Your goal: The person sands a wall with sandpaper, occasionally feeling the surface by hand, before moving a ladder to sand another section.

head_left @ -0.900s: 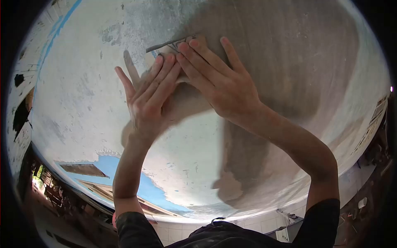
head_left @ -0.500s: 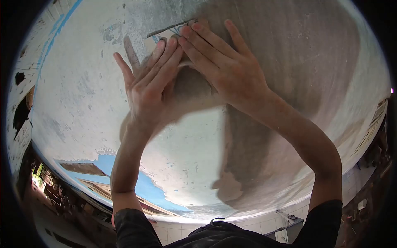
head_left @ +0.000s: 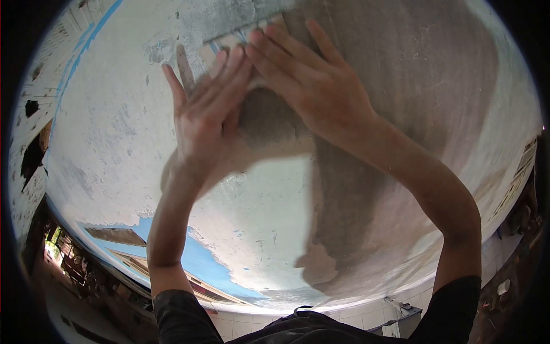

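Observation:
Both hands are raised against a wall [head_left: 258, 212] with worn whitish paint and a darker grey-brown coated area on the right. Between them is a flat, pale rectangular scraper-like plate [head_left: 232, 41] with blue markings, its upper edge against the wall. The fingers of my left hand [head_left: 206, 112] lie across the plate's left part, the little finger spread outward; this hand is blurred. My right hand [head_left: 318, 86] presses its fingers on the right part, one finger apart from the rest. The thumbs and the plate's underside are mostly hidden.
Blue paint [head_left: 206, 261] shows at the lower left, near a framed opening [head_left: 132, 261]. Dark holes [head_left: 33, 155] mark the surface at far left. A grey object [head_left: 404, 321] stands at the bottom right by pale floor tiles, with dark clutter farther right.
Both hands and the plate have slid slightly up the wall. The dark strip along the plate's upper edge looks thinner, and more of the plate's right end shows.

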The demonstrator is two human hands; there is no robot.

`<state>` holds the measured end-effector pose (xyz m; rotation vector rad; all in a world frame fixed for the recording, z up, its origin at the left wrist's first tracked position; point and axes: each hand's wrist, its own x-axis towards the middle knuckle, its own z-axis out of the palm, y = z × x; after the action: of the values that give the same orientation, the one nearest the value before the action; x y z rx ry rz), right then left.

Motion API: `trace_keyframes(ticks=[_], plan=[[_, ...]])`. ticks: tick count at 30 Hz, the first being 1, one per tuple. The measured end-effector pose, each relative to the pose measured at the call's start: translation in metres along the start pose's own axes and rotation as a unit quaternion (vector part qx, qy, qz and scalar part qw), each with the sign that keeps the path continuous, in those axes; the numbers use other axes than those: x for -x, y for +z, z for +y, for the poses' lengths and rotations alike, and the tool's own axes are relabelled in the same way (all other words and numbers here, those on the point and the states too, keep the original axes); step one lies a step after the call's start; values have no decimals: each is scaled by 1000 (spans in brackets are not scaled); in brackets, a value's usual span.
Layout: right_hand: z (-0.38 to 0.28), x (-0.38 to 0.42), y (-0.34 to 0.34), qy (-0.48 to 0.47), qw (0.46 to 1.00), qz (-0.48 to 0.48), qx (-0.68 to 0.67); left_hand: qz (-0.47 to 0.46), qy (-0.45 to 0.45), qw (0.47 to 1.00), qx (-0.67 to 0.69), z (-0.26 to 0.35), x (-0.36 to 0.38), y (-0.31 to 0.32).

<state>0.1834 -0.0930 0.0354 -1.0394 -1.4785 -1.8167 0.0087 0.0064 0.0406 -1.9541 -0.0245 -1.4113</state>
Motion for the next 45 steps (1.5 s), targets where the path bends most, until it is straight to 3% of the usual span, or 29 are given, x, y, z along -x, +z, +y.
trace_keyframes(ticks=[7,16,21,25,31,34,40,45], plan=[[19,-28,-11,-25,999,-26,18,19,14,997,-76,-20,-37,-3],[-11,20,-8,-1,1000,-16,13,-28,13,999,-7,10,13,-1],[18,-19,-2,1,1000,9,27,7,2,999,-43,-9,-34,-2],[4,3,-8,-5,1000,-8,10,-4,-14,1000,14,7,-10,-1],[26,-23,2,-8,999,12,30,14,31,997,-66,-16,-40,-1],[27,-24,-1,0,999,8,41,38,-15,999,-34,-9,-49,1],[-17,35,-15,6,999,-49,19,-32,-10,999,21,27,24,3],[-11,21,-14,26,998,-47,16,-25,3,1000,-11,16,-2,-3]])
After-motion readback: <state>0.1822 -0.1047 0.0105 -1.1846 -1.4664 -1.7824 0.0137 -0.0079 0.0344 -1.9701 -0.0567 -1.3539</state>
